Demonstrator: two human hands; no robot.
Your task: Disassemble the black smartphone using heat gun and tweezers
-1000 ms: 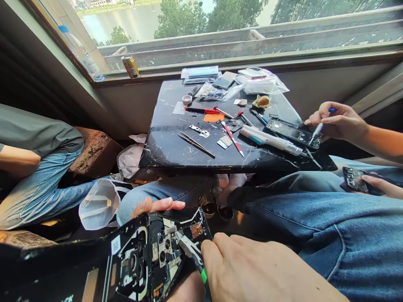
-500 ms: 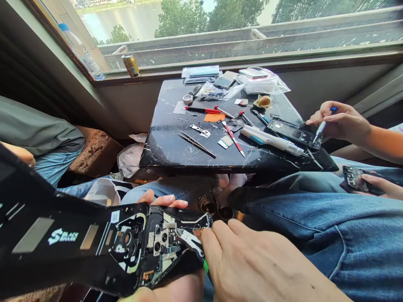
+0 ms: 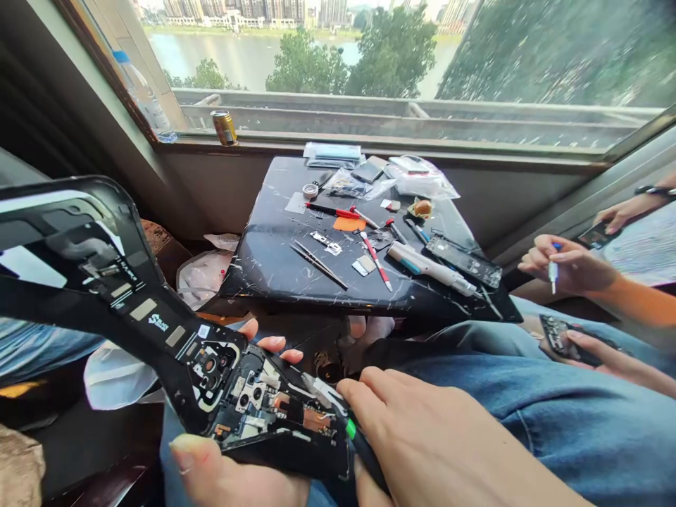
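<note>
My left hand grips an opened phone from below, thumb on the near edge and fingertips along the far edge. Camera lenses, brackets and a copper-coloured patch show inside it. The phone's back cover, printed "Black Shark", is folded out to the upper left and touches the body at the camera end. My right hand is closed around small pliers with a silver head and a black and green handle. Their tip lies over the far edge of the phone; whether it touches is unclear.
Ahead is a black marble-patterned table with tweezers, screwdrivers, a white pen-shaped tool, a phone frame and plastic bags. At right, another person's hand holds a screwdriver; their other hand holds a phone part.
The pliers have moved from the camera area to the phone's far edge, and the copper patch shows more. The view has shifted up. The other person's screwdriver has left the phone frame.
</note>
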